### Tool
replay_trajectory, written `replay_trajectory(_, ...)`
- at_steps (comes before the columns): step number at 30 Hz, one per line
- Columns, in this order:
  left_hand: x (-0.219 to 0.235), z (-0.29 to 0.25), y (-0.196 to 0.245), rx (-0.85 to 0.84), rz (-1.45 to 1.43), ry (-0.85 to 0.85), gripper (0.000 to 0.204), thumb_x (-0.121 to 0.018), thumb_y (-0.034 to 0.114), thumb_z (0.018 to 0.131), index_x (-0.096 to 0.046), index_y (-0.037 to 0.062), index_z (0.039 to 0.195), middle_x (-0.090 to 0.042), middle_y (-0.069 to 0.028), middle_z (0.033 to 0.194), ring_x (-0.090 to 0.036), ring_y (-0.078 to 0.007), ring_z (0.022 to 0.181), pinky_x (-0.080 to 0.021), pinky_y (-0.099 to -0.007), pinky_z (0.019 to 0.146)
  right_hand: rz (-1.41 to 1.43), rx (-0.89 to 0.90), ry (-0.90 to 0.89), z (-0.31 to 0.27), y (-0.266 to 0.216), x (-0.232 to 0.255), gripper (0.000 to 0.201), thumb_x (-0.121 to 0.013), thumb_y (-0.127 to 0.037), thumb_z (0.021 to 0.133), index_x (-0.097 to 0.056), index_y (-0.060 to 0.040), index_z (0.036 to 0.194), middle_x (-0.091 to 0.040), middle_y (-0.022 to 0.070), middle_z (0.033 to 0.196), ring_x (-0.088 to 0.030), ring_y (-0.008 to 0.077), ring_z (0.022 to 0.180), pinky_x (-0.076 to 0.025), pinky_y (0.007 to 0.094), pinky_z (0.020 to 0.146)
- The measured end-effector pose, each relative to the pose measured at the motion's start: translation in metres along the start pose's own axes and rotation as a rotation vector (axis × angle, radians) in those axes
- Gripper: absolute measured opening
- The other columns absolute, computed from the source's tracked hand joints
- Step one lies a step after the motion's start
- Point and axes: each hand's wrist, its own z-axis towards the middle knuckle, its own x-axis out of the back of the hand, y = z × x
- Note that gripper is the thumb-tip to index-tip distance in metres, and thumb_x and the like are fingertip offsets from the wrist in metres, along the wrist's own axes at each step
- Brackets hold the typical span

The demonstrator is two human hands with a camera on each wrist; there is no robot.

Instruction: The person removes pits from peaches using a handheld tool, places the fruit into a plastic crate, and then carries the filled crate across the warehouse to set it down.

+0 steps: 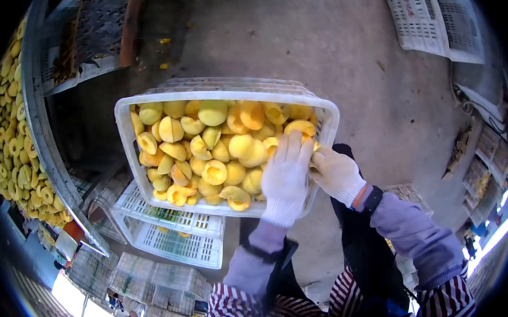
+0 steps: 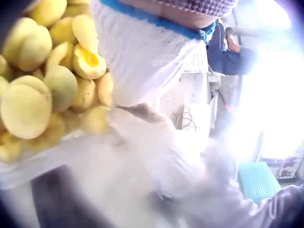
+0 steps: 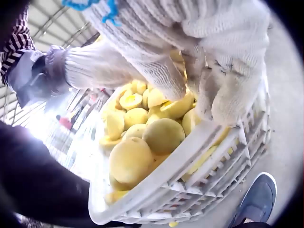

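Note:
Halved yellow peaches (image 1: 214,172) fill a white slatted plastic crate (image 1: 227,94). My left hand (image 1: 287,174), in a white knit glove, lies with straight fingers across the peaches near the crate's right end. Beside it, my gloved right hand (image 1: 336,174) is at the right rim, fingers curled over the edge. The right wrist view shows the right hand (image 3: 223,61) at the rim, its thumb on the inner side by the peaches and its fingertips close over the edge. Its palm side is hidden. In the left wrist view, the cuff of the left hand (image 2: 142,52) covers part of the fruit.
Another white crate (image 1: 178,243) stands below the full one. At the left, a metal-edged table (image 1: 40,129) holds many more peach halves (image 1: 17,142). White crates (image 1: 424,17) stand at the upper right on the concrete floor (image 1: 294,41). A shoe (image 3: 256,199) is beside the crate.

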Motion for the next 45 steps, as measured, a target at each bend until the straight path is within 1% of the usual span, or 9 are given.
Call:
replay_trajectory(2, -0.036, 0.020, -0.017, -0.161, 0.258, 0.138, 0.034, -0.067, 0.013, 0.076, -0.060, 0.0119, 0.109, -0.059, -0.0118, 0.116, -0.057, -0.0316, 0.104, -0.050, -0.0389, 0.080, 0.019, -0.066, 0.032, -0.011, 0.005, 0.005, 0.019, -0.065, -0.026, 0.089, -0.064, -0.0121, 0.102, -0.064, 0.0099, 0.099, -0.066, 0.0324, 0.082, -0.054, 0.0421, 0.071)
replay_trajectory(6, -0.030, 0.041, -0.028, -0.037, -0.051, -0.140, 0.046, -0.066, 0.026, 0.082, -0.057, 0.0188, 0.127, -0.060, -0.0090, 0.127, -0.058, -0.0281, 0.116, -0.052, -0.0381, 0.090, 0.232, -0.278, 0.111, -0.035, 0.002, -0.008, 0.025, -0.065, -0.027, 0.089, -0.066, -0.0136, 0.111, -0.065, 0.0100, 0.101, -0.067, 0.0312, 0.088, -0.054, 0.0397, 0.077)
replay_trajectory(9, -0.014, 0.042, -0.025, 0.448, -0.460, -0.478, 0.047, -0.069, 0.032, 0.085, -0.056, 0.0152, 0.127, -0.064, -0.0125, 0.120, -0.062, -0.0318, 0.112, -0.052, -0.0412, 0.091, 0.387, -0.432, 0.195, -0.041, -0.007, -0.021, 0.029, -0.064, -0.026, 0.089, -0.065, -0.0121, 0.114, -0.066, 0.0110, 0.106, -0.067, 0.0308, 0.093, -0.053, 0.0390, 0.081)
replay_trajectory(14, -0.019, 0.047, -0.029, 0.292, -0.074, -0.123, 0.041, -0.070, 0.035, 0.087, -0.060, 0.0113, 0.119, -0.069, -0.0144, 0.104, -0.068, -0.0347, 0.090, -0.054, -0.0423, 0.079, 0.582, -0.521, 0.338, -0.048, -0.022, -0.052, 0.031, -0.064, -0.027, 0.090, -0.064, -0.0091, 0.115, -0.067, 0.0115, 0.112, -0.068, 0.0289, 0.096, -0.053, 0.0374, 0.085)
replay_trajectory(21, -0.065, 0.049, -0.016, 0.043, 0.096, -0.322, 0.017, -0.063, 0.026, 0.090, -0.063, 0.0173, 0.105, -0.067, -0.0117, 0.102, -0.066, -0.0358, 0.090, -0.052, -0.0443, 0.077, 0.801, -0.606, 0.397, -0.031, -0.002, -0.076, 0.024, -0.064, -0.015, 0.094, -0.062, 0.0003, 0.113, -0.070, 0.0063, 0.093, -0.068, 0.0120, 0.084, -0.054, 0.0266, 0.079)
replay_trajectory(25, -0.044, 0.027, -0.015, 0.180, -0.261, -0.307, 0.029, -0.060, 0.012, 0.085, -0.064, 0.0172, 0.114, -0.065, -0.0129, 0.112, -0.065, -0.0345, 0.100, -0.053, -0.0430, 0.083, 0.895, -0.610, 0.329, -0.042, -0.002, -0.057, 0.025, -0.063, -0.021, 0.093, -0.065, -0.0051, 0.112, -0.073, 0.0091, 0.100, -0.071, 0.0189, 0.092, -0.053, 0.0300, 0.084)
replay_trajectory(29, -0.048, -0.004, -0.015, -0.227, -0.113, -0.133, 0.054, -0.066, 0.007, 0.076, -0.053, 0.0077, 0.128, -0.063, -0.0124, 0.117, -0.061, -0.0338, 0.108, -0.051, -0.0428, 0.089, 0.947, -0.652, 0.279, -0.050, 0.001, -0.053, 0.026, -0.064, -0.020, 0.092, -0.065, -0.0037, 0.113, -0.072, 0.0098, 0.100, -0.070, 0.0189, 0.091, -0.053, 0.0291, 0.084)
replay_trajectory(39, -0.011, -0.015, 0.027, 0.076, 0.284, -0.310, 0.032, -0.062, 0.014, 0.080, -0.055, 0.0112, 0.111, -0.059, -0.0082, 0.095, -0.064, -0.0274, 0.089, -0.053, -0.0427, 0.074, 0.974, -0.656, 0.160, -0.058, -0.007, -0.048, 0.027, -0.064, -0.022, 0.092, -0.065, -0.0044, 0.113, -0.073, 0.0099, 0.095, -0.071, 0.0176, 0.088, -0.053, 0.0291, 0.081)
replay_trajectory(45, -0.060, -0.004, 0.000, 0.011, 0.161, -0.187, 0.040, -0.063, 0.008, 0.076, -0.059, 0.0145, 0.116, -0.060, -0.0081, 0.097, -0.062, -0.0322, 0.087, -0.052, -0.0417, 0.076, 0.879, -0.646, 0.170, -0.059, -0.005, -0.065, 0.027, -0.062, -0.023, 0.094, -0.064, -0.0039, 0.113, -0.073, 0.0093, 0.096, -0.071, 0.0163, 0.088, -0.053, 0.0295, 0.080)
